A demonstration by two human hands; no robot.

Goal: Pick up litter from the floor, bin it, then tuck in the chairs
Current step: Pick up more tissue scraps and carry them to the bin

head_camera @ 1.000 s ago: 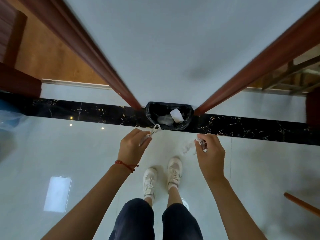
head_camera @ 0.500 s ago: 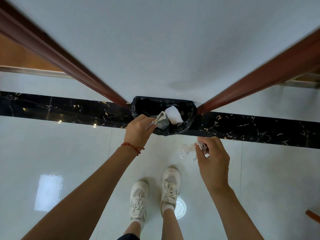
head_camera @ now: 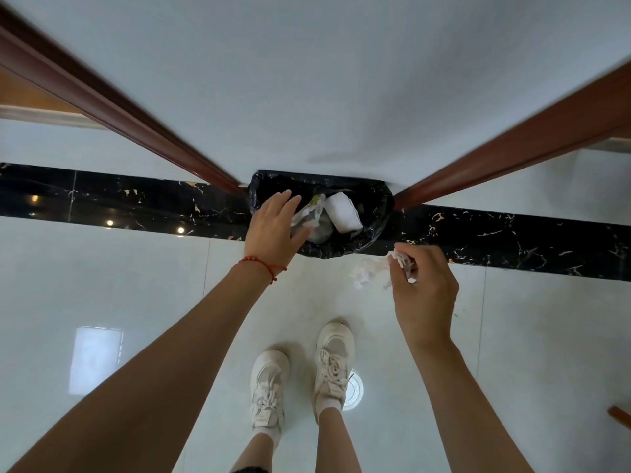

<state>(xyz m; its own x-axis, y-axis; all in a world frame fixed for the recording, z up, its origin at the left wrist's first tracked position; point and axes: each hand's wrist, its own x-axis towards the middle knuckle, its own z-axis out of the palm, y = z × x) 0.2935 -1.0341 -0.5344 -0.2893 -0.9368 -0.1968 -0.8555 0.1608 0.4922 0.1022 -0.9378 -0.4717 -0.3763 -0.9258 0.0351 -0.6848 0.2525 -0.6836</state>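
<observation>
While we stood over the bin, our left hand reached above its near left rim with the fingers spread and straight, gripping nothing. Item one: a crumpled clear wrapper, seen just past those fingertips over the bin's mouth; whether it touched the fingers or was already loose we could not tell. A red bead bracelet circled the left wrist.

Our right hand hung to the right of the bin and nearer to us, fingers curled and pinching item two, a wad of white tissue. A pale, thin scrap showed just left of that hand, over the floor; we could not tell whether it trailed from the wad or lay on the tile.

Item three: the bin itself, lined with a black bag, standing against the foot of a white wall and on a black marble strip. Inside it lay a folded white paper piece toward the right.

Two red-brown wooden trims ran down either side of the wall toward the bin. Our white trainers stood on the glossy pale floor tiles, with a small round floor drain just beside the right shoe.
</observation>
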